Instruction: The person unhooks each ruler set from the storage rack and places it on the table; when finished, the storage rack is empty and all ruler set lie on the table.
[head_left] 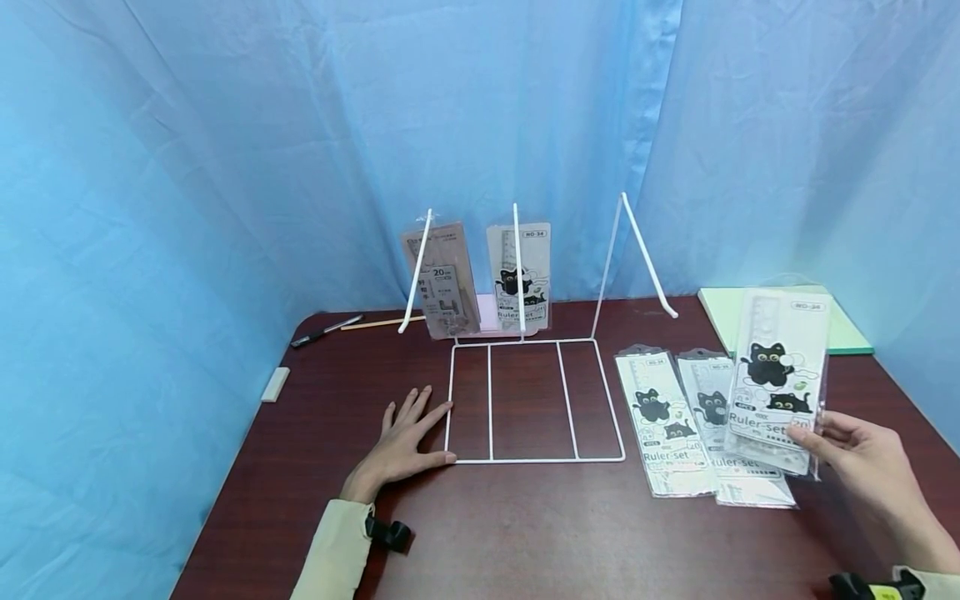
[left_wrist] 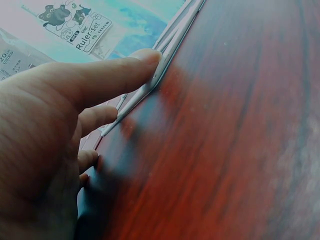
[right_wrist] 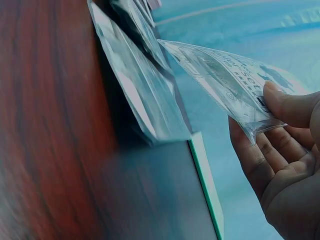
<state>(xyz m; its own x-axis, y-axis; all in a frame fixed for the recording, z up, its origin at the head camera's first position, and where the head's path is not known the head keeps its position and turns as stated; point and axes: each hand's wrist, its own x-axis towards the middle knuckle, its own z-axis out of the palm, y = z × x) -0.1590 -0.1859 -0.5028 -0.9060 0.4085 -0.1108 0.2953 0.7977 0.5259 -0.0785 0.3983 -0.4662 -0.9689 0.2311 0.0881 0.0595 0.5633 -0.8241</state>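
Note:
A white wire rack [head_left: 536, 458] stands on the dark wooden table [head_left: 525, 533]. Two ruler-set packs lean in its back slots: a brownish one [head_left: 442, 279] and a cat-printed one [head_left: 520, 275]. My left hand [head_left: 405, 442] lies flat on the table, its straight fingers touching the rack's left edge; in the left wrist view a fingertip [left_wrist: 147, 57] presses the wire [left_wrist: 172, 47]. My right hand [head_left: 862, 454] pinches the bottom of a cat-printed ruler-set pack [head_left: 780, 379], lifted above the table. In the right wrist view the thumb [right_wrist: 290, 102] sits on the pack [right_wrist: 225, 82].
Two more ruler-set packs [head_left: 663, 425] [head_left: 720, 433] lie flat right of the rack. A green pad [head_left: 847, 329] sits at the back right. A pen [head_left: 326, 331] and a pencil [head_left: 378, 322] lie at the back left, an eraser [head_left: 274, 384] near the left edge. Blue curtains surround the table.

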